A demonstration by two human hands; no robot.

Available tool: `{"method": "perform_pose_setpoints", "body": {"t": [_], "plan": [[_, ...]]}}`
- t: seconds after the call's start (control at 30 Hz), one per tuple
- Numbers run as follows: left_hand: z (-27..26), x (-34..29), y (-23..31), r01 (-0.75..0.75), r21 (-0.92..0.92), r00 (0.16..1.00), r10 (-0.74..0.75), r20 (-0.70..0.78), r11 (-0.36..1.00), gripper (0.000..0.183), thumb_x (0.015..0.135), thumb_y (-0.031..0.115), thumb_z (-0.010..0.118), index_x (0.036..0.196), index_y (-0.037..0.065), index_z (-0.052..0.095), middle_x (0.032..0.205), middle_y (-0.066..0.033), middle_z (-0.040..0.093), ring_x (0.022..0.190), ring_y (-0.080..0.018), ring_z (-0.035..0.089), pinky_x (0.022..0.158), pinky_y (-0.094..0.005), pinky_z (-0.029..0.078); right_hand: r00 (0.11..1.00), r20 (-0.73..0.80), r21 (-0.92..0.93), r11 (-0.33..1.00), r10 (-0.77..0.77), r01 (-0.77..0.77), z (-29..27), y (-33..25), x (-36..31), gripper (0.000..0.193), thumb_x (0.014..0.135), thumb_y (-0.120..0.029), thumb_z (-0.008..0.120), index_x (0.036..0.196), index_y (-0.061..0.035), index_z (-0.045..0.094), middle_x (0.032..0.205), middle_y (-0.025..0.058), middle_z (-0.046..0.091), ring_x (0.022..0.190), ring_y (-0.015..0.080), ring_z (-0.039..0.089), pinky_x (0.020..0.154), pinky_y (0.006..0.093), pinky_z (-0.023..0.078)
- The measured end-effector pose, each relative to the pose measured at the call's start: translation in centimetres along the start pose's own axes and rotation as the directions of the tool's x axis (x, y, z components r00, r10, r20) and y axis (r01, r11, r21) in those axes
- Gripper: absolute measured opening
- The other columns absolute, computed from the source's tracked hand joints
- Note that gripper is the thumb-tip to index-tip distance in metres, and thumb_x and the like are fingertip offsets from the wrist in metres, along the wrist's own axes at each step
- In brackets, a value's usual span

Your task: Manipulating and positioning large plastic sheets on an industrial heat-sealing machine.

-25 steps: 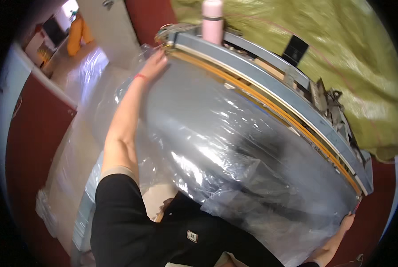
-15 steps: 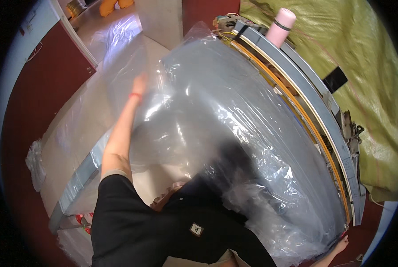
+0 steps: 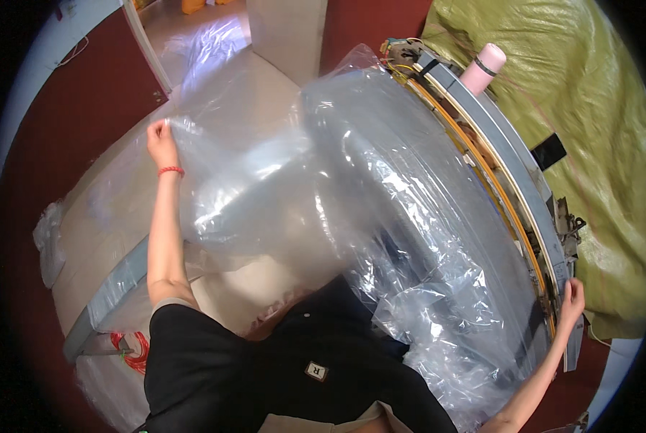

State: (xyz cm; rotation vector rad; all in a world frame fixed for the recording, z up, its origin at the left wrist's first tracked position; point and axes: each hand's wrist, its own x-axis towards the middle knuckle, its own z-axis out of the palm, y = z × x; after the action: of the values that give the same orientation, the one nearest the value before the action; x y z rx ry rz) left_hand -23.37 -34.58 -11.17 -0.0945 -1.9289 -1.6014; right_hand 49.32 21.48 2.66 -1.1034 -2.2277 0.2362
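Note:
My left hand (image 3: 163, 144), with a red bracelet at the wrist, is raised at left. Its fingers pinch the edge of a clear plastic sheet (image 3: 258, 173), which stretches from there towards the right. More of this film lies crumpled and shiny over a grey surface (image 3: 366, 123) and in front of my body. My right hand (image 3: 573, 303) is at the near end of a long grey machine rail (image 3: 503, 137), its fingers pressed together against the rail's edge. Whatever they hold, if anything, is too small to make out.
A pink bottle (image 3: 483, 68) and a black phone-like slab (image 3: 549, 151) stand by the rail, beside a yellow-green woven sheet (image 3: 554, 65). A grey bar (image 3: 113, 289) and a red cord coil (image 3: 139, 353) are at lower left. Film lies on the floor beyond (image 3: 218, 47).
My left hand has moved left, drawing the plastic sheet with it. My right hand has risen from the lower right corner along the rail. The view has shifted slightly.

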Motion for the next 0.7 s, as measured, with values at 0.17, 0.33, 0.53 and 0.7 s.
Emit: {"method": "perform_pose_setpoints", "body": {"t": [0.17, 0.33, 0.53, 0.7], "plan": [[-1.1, -3.6, 17.0, -0.060, -0.387, 0.838, 0.257, 0.481, 0.920, 0.008, 0.085, 0.008, 0.053, 0.089, 0.003, 0.056, 0.085, -0.0006, 0.055, 0.078, -0.0067, 0.048, 0.073, -0.0214, 0.038, 0.946, 0.301, 0.395, 0.919, -0.115, -0.014, 10.4, -20.8, 1.8, 0.013, 0.082, -0.009, 0.056, 0.091, -0.0004, 0.059, 0.081, 0.0015, 0.057, 0.077, 0.0082, 0.052, 0.070, 0.0211, 0.042], [-0.8, -11.3, 24.1, 0.080, -0.567, 0.600, 0.415, 0.684, 0.820, 0.009, 0.085, 0.008, 0.052, 0.085, -0.001, 0.053, 0.086, -0.0095, 0.055, 0.083, -0.0178, 0.055, 0.077, -0.0293, 0.042, 0.625, 0.532, 0.722, 0.692, -0.572, 0.019, 17.2, -37.2, -1.7, 0.039, 0.076, -0.016, 0.065, 0.112, -0.0048, 0.054, 0.110, 0.0099, 0.055, 0.100, 0.0186, 0.053, 0.083, 0.0287, 0.044], [-1.0, -14.7, 26.2, 0.035, -0.654, 0.477, 0.562, 0.676, 0.756, 0.005, 0.083, 0.003, 0.054, 0.086, 0.000, 0.054, 0.088, -0.0095, 0.055, 0.086, -0.0186, 0.055, 0.079, -0.0323, 0.045, 0.468, 0.530, 0.847, 0.420, -0.707, -0.326, 20.3, -43.4, -5.1, 0.019, 0.079, -0.011, 0.061, 0.094, -0.0001, 0.061, 0.088, 0.0027, 0.061, 0.079, 0.0073, 0.054, 0.072, 0.0223, 0.043], [-0.9, -13.5, 23.3, -0.208, -0.520, 0.515, 0.545, 0.662, 0.829, 0.004, 0.081, -0.003, 0.052, 0.082, 0.000, 0.054, 0.087, -0.0080, 0.055, 0.086, -0.0163, 0.055, 0.076, -0.0266, 0.043, 0.691, 0.534, 0.844, 0.348, -0.487, -0.408, 20.9, -40.7, -3.9, 0.009, 0.080, -0.010, 0.060, 0.079, -0.0014, 0.062, 0.074, 0.0005, 0.061, 0.070, 0.0057, 0.054, 0.066, 0.0204, 0.044]]}}
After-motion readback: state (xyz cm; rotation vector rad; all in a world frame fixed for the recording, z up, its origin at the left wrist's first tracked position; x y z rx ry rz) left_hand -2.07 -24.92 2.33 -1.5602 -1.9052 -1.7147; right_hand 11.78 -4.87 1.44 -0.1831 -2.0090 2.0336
